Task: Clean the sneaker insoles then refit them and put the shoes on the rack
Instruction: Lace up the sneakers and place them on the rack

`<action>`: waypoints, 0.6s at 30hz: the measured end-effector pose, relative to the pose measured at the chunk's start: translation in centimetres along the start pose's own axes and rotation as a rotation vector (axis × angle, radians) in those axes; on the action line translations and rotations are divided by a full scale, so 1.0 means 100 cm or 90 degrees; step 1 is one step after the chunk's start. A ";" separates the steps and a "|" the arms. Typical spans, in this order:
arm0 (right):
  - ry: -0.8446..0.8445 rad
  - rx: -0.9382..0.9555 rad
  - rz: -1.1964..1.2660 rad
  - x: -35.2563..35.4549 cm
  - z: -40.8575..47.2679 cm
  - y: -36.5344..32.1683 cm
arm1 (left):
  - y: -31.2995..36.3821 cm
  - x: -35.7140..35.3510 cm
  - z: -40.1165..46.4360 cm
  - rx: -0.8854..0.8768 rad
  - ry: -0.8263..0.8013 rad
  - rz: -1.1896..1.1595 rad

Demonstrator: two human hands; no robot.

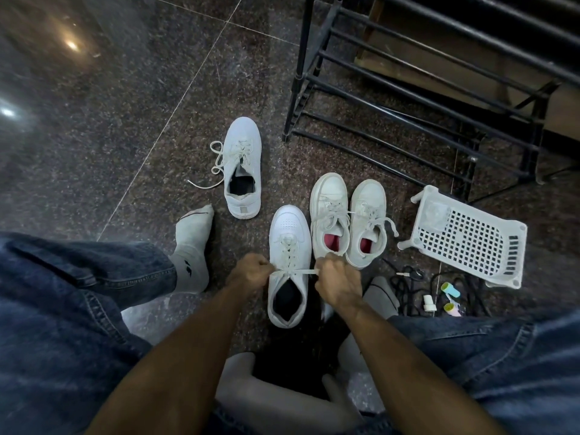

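Note:
A white sneaker (288,237) stands on the floor between my knees, toe pointing away, with a dark insole visible inside. My left hand (249,274) grips the left end of its lace (306,272), and my right hand (337,282) grips the right end; the lace is pulled taut across the tongue. Its mate (243,152) sits farther away to the left with loose laces and a dark insole. A second white pair (348,211) with pink insoles stands just right of the sneaker I hold.
A black metal shoe rack (417,98) stands at the upper right. A white plastic basket (470,243) lies tipped on the floor to the right, with cables and small bottles (448,296) beside it. My socked foot (193,246) rests at left.

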State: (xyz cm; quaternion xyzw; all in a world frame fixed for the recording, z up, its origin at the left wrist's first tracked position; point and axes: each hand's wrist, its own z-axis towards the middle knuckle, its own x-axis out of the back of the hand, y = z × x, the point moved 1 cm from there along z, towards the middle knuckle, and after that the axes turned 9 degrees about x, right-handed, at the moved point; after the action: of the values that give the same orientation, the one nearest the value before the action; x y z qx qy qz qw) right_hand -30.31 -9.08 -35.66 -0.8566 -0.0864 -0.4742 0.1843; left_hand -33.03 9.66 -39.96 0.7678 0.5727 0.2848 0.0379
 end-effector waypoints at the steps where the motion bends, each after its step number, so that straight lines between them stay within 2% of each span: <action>1: 0.014 0.035 -0.002 -0.001 -0.002 0.000 | 0.001 0.001 0.000 -0.024 0.004 -0.012; 4: 0.021 0.192 -0.016 -0.011 -0.011 -0.015 | 0.004 0.001 0.007 -0.052 0.058 -0.103; 6: -0.050 0.288 -0.026 -0.026 -0.018 -0.034 | 0.010 0.005 0.007 -0.028 0.119 -0.188; 8: -0.133 0.334 -0.105 -0.043 -0.021 -0.047 | 0.020 0.013 0.002 -0.029 0.161 -0.206; 12: -0.192 0.347 -0.210 -0.060 -0.015 -0.052 | 0.042 0.034 0.004 -0.063 0.237 -0.135; 15: -0.169 0.320 -0.184 -0.046 0.002 -0.054 | 0.052 0.048 0.017 -0.125 0.299 -0.050; 18: -0.132 0.235 -0.142 -0.015 0.033 -0.051 | 0.060 0.061 0.030 -0.233 0.376 0.129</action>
State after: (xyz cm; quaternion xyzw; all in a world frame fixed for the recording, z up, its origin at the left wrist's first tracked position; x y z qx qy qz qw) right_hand -30.24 -3.02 -37.34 -0.8377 -0.2840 -0.3771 0.2746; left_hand -25.29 13.92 -37.73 0.6857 0.4194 0.5945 -0.0208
